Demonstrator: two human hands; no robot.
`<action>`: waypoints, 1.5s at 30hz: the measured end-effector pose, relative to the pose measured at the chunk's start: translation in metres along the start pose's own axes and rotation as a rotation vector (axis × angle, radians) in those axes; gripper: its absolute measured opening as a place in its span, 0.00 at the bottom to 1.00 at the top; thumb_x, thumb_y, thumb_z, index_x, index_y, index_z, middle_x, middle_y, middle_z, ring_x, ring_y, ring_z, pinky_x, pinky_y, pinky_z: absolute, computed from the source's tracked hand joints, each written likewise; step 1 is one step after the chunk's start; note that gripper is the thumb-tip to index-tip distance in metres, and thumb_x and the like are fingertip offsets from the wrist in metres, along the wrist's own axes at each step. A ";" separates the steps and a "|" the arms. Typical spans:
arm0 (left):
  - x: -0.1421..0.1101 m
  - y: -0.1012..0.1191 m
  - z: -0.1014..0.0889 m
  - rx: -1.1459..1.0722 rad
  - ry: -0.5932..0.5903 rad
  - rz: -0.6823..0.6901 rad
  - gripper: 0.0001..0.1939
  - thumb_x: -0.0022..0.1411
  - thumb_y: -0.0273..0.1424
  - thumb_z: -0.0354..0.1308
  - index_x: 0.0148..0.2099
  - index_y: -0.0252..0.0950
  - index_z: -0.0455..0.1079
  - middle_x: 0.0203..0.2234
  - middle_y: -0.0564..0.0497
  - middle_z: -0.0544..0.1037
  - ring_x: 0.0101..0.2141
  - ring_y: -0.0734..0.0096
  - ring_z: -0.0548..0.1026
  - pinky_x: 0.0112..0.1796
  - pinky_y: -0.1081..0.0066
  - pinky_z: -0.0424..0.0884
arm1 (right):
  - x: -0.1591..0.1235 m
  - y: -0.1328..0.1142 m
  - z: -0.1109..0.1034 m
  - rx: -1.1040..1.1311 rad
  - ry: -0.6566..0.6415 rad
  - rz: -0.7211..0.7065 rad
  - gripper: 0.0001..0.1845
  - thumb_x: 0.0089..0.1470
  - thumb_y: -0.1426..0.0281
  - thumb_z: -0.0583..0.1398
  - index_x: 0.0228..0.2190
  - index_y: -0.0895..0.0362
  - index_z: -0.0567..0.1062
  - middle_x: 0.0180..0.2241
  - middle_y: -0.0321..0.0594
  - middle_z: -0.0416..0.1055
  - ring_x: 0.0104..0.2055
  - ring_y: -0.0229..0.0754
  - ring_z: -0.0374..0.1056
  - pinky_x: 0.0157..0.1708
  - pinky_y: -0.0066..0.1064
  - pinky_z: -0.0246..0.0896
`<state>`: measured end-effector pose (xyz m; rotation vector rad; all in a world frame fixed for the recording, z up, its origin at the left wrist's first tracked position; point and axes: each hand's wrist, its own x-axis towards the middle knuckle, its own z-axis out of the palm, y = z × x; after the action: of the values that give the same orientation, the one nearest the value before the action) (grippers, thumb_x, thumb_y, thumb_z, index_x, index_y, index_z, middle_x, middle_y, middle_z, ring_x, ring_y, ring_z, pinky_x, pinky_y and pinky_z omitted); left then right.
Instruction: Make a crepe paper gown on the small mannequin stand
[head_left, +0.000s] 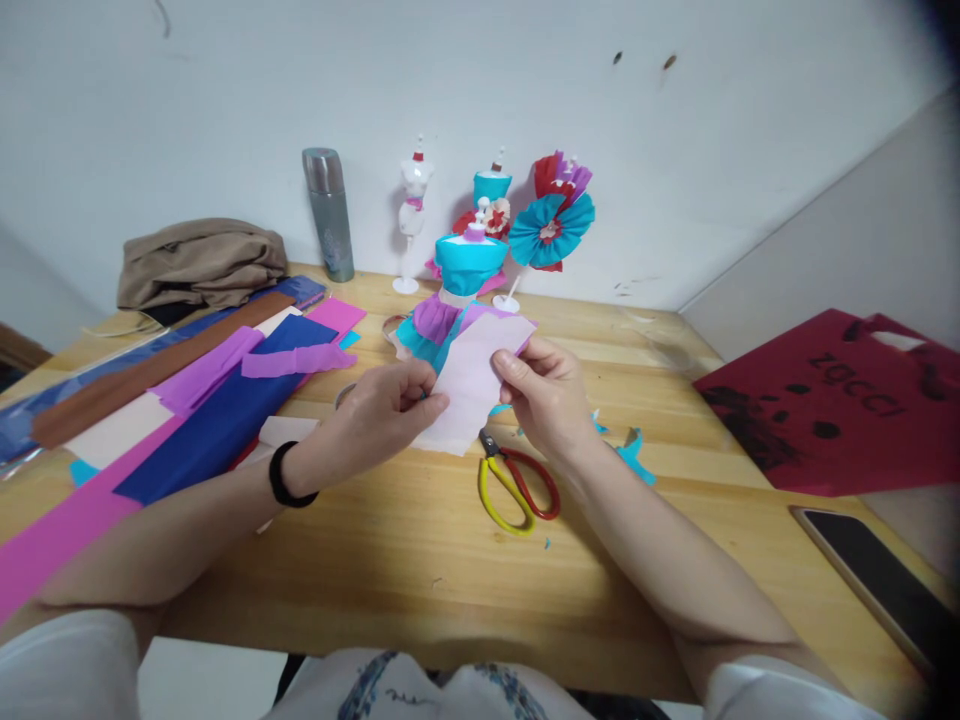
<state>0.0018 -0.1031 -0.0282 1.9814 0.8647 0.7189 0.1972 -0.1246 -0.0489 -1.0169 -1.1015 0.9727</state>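
A pale pink sheet of paper is stretched between my two hands above the table. My left hand pinches its left edge, and my right hand grips the upper right part with the thumb on top. Just behind the sheet stands a small mannequin dressed in a turquoise top and a purple and turquoise skirt; the sheet covers part of the skirt. Scissors with one yellow and one red handle lie below the sheet, their blades mostly hidden.
Coloured paper strips are piled at left. A brown cloth and a flask stand behind them. Other mannequins line the wall. Turquoise scraps, a red bag and a phone are at right.
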 end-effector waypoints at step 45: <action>0.008 -0.003 0.000 -0.283 0.041 -0.122 0.25 0.50 0.29 0.65 0.51 0.35 0.63 0.21 0.60 0.72 0.13 0.79 0.67 0.14 0.79 0.59 | 0.000 -0.005 0.002 -0.051 -0.017 -0.055 0.12 0.43 0.62 0.68 0.22 0.56 0.74 0.14 0.28 0.60 0.15 0.30 0.51 0.16 0.25 0.47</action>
<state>0.0050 -0.0956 -0.0296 1.6546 0.8498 0.7678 0.1958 -0.1260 -0.0436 -1.0158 -1.1674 0.9140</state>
